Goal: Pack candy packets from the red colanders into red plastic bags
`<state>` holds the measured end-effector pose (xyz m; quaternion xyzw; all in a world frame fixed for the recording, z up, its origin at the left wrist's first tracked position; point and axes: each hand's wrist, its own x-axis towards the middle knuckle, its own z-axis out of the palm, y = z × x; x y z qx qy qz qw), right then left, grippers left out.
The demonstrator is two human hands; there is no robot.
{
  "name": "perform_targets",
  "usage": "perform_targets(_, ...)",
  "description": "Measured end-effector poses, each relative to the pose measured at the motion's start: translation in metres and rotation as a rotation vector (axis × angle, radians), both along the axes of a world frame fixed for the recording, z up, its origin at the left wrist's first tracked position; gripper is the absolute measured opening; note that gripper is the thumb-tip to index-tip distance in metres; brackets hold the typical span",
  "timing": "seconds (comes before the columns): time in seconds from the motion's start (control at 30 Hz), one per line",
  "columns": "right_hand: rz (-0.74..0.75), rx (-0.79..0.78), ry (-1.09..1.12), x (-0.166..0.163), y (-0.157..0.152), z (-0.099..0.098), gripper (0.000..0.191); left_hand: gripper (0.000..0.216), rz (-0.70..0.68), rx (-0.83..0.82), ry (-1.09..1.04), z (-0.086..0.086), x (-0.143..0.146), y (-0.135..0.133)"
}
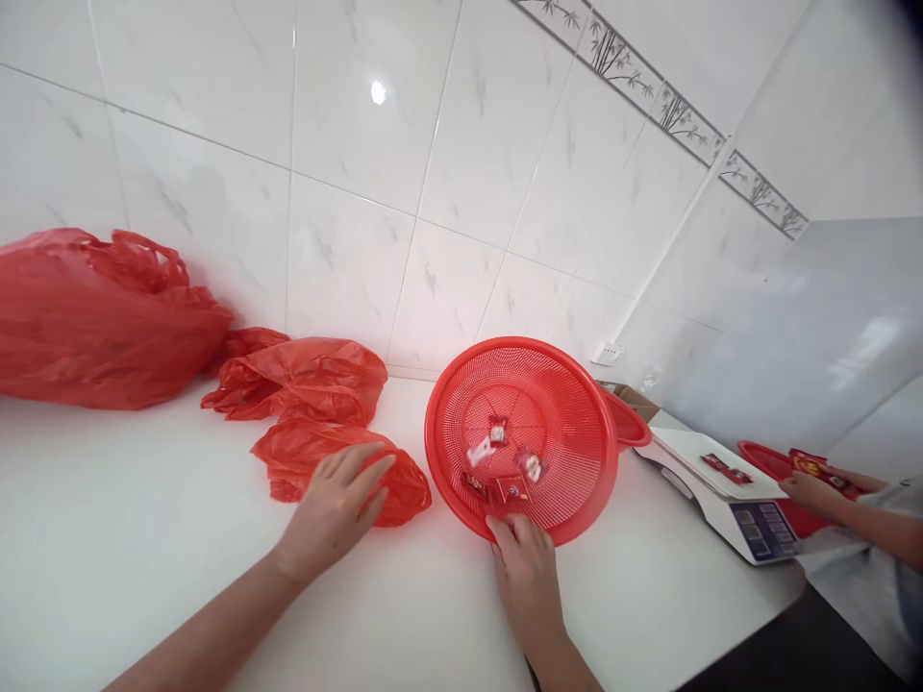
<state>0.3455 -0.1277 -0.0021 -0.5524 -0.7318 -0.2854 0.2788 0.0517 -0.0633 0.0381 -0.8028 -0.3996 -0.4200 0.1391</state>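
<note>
In the head view, the left hand (336, 509) lies flat with its fingers spread wide on a crumpled red plastic bag (404, 485), just left of the red mesh basket (562, 404). The right hand (526, 577) is at the basket's near rim, fingertips over the edge beside small red-and-white packets (513, 488). The fingertips are blurred, so I cannot tell whether they grip anything. A white scale (728, 500) stands right of the basket, with a co-worker's hand (811, 490) beyond it.

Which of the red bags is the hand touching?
The small crumpled red plastic bag closest to the round red mesh basket: the left hand rests on it. The middle-sized red bag and the big red bag lie behind, untouched.
</note>
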Motion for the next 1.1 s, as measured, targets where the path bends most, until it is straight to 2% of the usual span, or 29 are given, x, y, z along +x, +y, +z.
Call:
perform_targets(0.07, 0.007, -0.005, -0.004, 0.001, -0.007, 0.0, 0.036, 0.042, -0.045, -0.159, -0.128, 0.008, 0.026, -0.007)
perform_targets(0.17, 0.021, -0.03, 0.013, 0.004, -0.02, 0.001, 0.036, 0.065, -0.026, -0.545, -0.399, 0.022, 0.057, -0.01)
perform_targets(0.23, 0.029, -0.063, 0.032, 0.006, -0.03, 0.003, 0.035, 0.068, -0.109, -0.753, -0.527, 0.028, 0.071, -0.009)
perform_targets(0.3, 0.029, -0.097, 0.053, 0.008, -0.039, 0.004, 0.033, 0.064, -0.237, -0.863, -0.606, 0.03, 0.081, -0.009)
perform_targets(0.4, 0.036, -0.173, 0.09, 0.011, -0.049, 0.007, 0.031, 0.052, -0.345, -0.924, -0.726, 0.027, 0.093, -0.013)
perform_targets(0.53, 0.088, -0.351, 0.167, 0.024, -0.054, 0.013, 0.031, 0.042, -0.363, -0.974, -0.807, 0.022, 0.101, -0.023)
perform_targets(0.6, 0.047, -0.373, 0.223, 0.036, -0.051, 0.018, 0.033, 0.04, -0.374, -0.977, -0.803, 0.02, 0.102, -0.027)
perform_targets(0.73, -0.129, -0.353, 0.325, 0.064, -0.035, 0.03, 0.051, 0.042, -0.393, -0.95, -0.788, 0.018, 0.101, -0.033)
perform_targets(0.87, -0.195, -0.442, 0.367, 0.079, -0.013, 0.039, 0.07, 0.043, -0.401, -0.95, -0.794, 0.015, 0.102, -0.036)
perform_targets(1.1, -0.246, -0.545, 0.35, 0.06, 0.012, 0.03, 0.09, 0.043, -0.451, -0.944, -0.821, 0.014, 0.103, -0.037)
